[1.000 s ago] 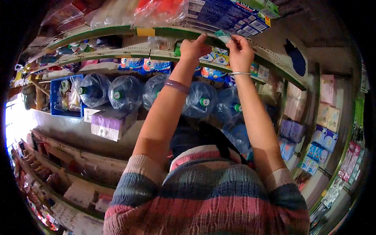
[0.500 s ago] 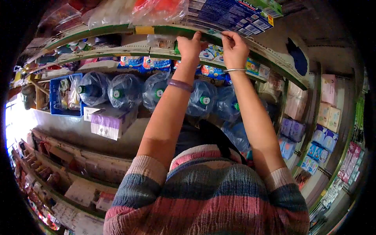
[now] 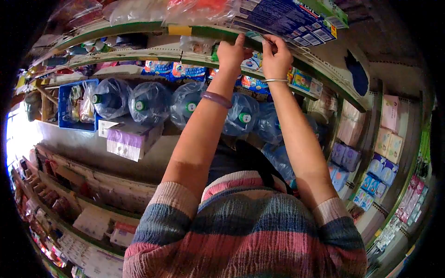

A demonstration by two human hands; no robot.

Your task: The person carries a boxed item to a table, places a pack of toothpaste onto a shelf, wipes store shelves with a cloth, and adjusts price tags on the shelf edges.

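Observation:
Both hands are raised at the green front edge of the upper shelf (image 3: 213, 32). My left hand (image 3: 232, 53), with a purple bangle on its wrist, rests at that edge with thumb and fingers apart; its far fingers are partly hidden. Close by on the right, my right hand (image 3: 277, 56), with a silver bangle, is pinched on a small greenish piece (image 3: 254, 36) that lies along the shelf edge between the hands. What this piece is cannot be made out. A large blue box (image 3: 287, 21) lies on the shelf just beyond my right hand.
Below the shelf stand several plastic-wrapped water bottles (image 3: 150, 103). At the left are a blue basket (image 3: 78, 127) and a purple-white carton (image 3: 124, 142). Blue-orange packets (image 3: 189, 72) line a lower shelf. Side shelves at the right hold tissue packs (image 3: 345, 156).
The greenish piece, held up above the edge a second ago, is now down along the shelf edge. My left hand has shifted slightly right, and the view has tilted a little.

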